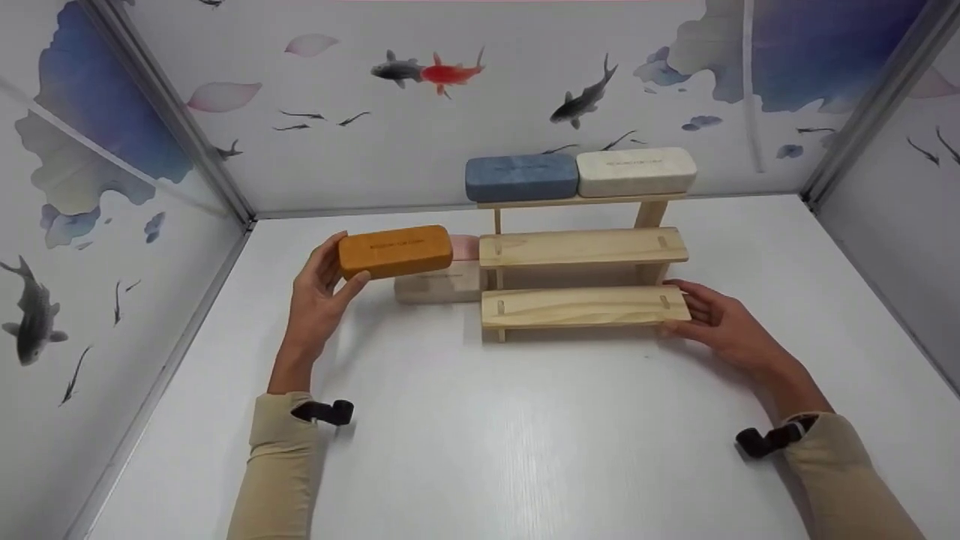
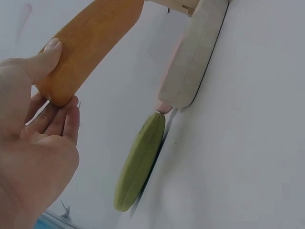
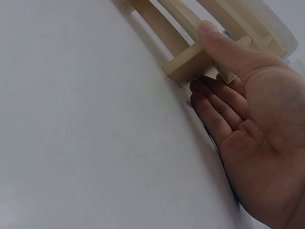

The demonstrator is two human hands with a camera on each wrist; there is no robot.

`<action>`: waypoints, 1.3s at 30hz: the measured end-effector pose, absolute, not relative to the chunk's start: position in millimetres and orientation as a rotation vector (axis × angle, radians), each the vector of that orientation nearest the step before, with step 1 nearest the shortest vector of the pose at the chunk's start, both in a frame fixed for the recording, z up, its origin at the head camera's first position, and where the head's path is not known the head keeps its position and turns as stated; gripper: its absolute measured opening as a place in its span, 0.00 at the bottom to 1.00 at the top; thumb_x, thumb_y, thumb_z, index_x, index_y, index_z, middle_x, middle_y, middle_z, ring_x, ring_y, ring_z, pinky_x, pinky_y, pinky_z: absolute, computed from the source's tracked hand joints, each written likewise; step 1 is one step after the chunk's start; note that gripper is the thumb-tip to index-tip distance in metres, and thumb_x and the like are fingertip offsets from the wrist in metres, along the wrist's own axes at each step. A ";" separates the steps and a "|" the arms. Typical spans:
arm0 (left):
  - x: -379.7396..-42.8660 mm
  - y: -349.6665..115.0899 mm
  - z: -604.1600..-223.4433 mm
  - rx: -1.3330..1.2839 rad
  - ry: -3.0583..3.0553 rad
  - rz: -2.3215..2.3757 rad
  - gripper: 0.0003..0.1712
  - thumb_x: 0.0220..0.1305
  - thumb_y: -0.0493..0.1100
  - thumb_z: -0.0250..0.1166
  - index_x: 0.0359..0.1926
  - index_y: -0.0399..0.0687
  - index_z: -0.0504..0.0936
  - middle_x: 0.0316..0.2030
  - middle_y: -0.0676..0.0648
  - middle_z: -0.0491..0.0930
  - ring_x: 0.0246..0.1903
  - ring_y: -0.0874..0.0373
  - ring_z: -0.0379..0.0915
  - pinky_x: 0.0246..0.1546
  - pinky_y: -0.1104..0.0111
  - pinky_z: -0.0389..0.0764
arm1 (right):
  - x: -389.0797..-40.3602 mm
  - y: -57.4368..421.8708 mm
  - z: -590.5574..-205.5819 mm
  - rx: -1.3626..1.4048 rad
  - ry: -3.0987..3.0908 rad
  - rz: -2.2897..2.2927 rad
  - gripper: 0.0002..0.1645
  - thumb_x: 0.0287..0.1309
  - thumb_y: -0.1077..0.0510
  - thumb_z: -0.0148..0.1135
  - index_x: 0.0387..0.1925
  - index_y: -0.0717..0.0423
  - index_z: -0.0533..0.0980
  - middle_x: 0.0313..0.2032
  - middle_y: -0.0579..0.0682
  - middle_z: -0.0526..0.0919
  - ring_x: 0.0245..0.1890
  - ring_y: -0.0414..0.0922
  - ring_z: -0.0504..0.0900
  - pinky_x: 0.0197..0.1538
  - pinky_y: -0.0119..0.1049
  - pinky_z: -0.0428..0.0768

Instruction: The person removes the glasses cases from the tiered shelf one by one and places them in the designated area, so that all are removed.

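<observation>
- The left hand (image 1: 321, 301) grips the orange case (image 1: 395, 251) by its left end, thumb on the near side, and holds it raised off the desk (image 1: 525, 420), left of the wooden stand (image 1: 585, 307).
- The right hand (image 1: 724, 328) grips the right end of the stand's lowest plank, thumb above, fingers below.
- Open desk runs from the stand's front toward the forearms; printed panels (image 1: 510, 124) border its back and sides.
- The middle and lowest planks show bare wood end to end.
- The blue case (image 1: 522, 178) and white case (image 1: 637, 172) fill the top plank, ends meeting.
- A beige case (image 1: 437, 289) lies just beside the stand's left end, a pink case (image 1: 466, 247) behind it, a green case (image 2: 140, 162) near them.
- The cases are rounded oblongs, the orange one faintly mottled; the planks are pale, grained, square-edged.
</observation>
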State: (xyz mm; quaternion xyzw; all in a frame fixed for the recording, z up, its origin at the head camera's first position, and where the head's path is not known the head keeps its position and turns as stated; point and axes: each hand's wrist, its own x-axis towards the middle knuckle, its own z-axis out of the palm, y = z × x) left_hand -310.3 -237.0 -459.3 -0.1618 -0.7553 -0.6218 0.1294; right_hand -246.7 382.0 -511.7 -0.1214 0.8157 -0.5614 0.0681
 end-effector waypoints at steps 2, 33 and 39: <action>-310.2 -242.5 -461.0 -0.451 -2.197 -1.798 0.43 0.72 0.42 0.74 0.82 0.51 0.65 0.78 0.49 0.71 0.80 0.54 0.66 0.81 0.69 0.66 | -246.8 381.6 -511.7 -0.357 2.451 -1.690 0.49 0.71 0.56 0.73 0.85 0.55 0.59 0.78 0.66 0.69 0.65 0.27 0.80 0.61 0.22 0.83; -298.7 -305.6 -484.6 -0.245 -2.255 -1.855 0.43 0.74 0.41 0.72 0.83 0.45 0.62 0.81 0.42 0.65 0.81 0.48 0.61 0.77 0.77 0.67 | -246.6 383.3 -512.2 -0.373 2.477 -1.673 0.48 0.72 0.56 0.73 0.84 0.55 0.59 0.78 0.67 0.69 0.65 0.27 0.80 0.61 0.22 0.83; -297.4 -314.9 -489.1 -0.191 -2.275 -1.880 0.44 0.75 0.41 0.71 0.84 0.42 0.60 0.83 0.40 0.62 0.82 0.46 0.59 0.77 0.77 0.66 | -246.0 382.6 -511.5 -0.369 2.465 -1.679 0.48 0.72 0.55 0.72 0.84 0.54 0.60 0.78 0.67 0.69 0.65 0.27 0.81 0.61 0.22 0.83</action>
